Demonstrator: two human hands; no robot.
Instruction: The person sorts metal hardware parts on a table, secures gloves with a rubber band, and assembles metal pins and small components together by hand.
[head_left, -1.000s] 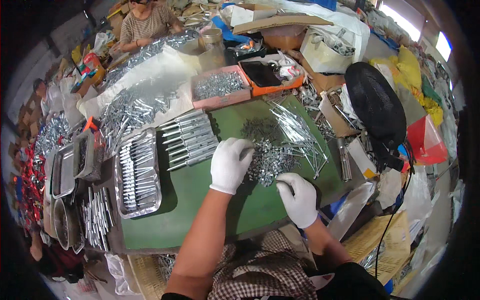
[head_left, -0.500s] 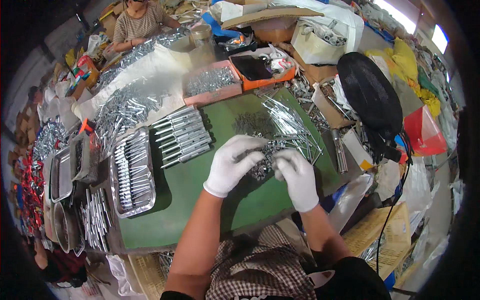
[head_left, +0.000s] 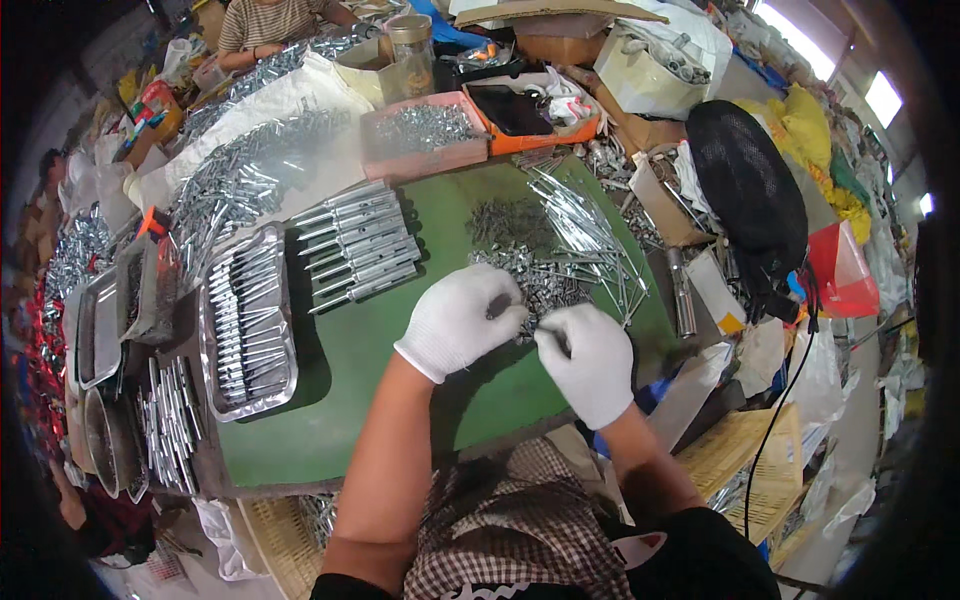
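My left hand (head_left: pixel 462 320), in a white knit glove, is closed, with its curled fingertips near the lower edge of a pile of small silvery metal parts (head_left: pixel 548 284). Close beside it my right hand (head_left: pixel 590 365), also gloved, pinches with thumb and fingers together. Whatever the fingers hold is too small or hidden to name. Behind the pile lies a heap of small dark metal pieces (head_left: pixel 505 224). Long thin shiny rods (head_left: pixel 592 235) fan out on its right. Farther left, a row of thick silvery tubular pieces with thin rod ends (head_left: pixel 365 245) rests on the green tabletop (head_left: pixel 370 410).
A metal tray (head_left: pixel 292 380) of rod-ended pieces stands at the left, near loose rods (head_left: pixel 170 420). Pink (head_left: pixel 368 150) and orange (head_left: pixel 500 143) bins line the back. A black mesh-covered object (head_left: pixel 745 185) stands right. Another person (head_left: pixel 270 28) sits far left.
My left fingers have curled in from a more stretched pose. My right hand has turned and come slightly nearer me, its fingers pinched. The whole view has shifted a little.
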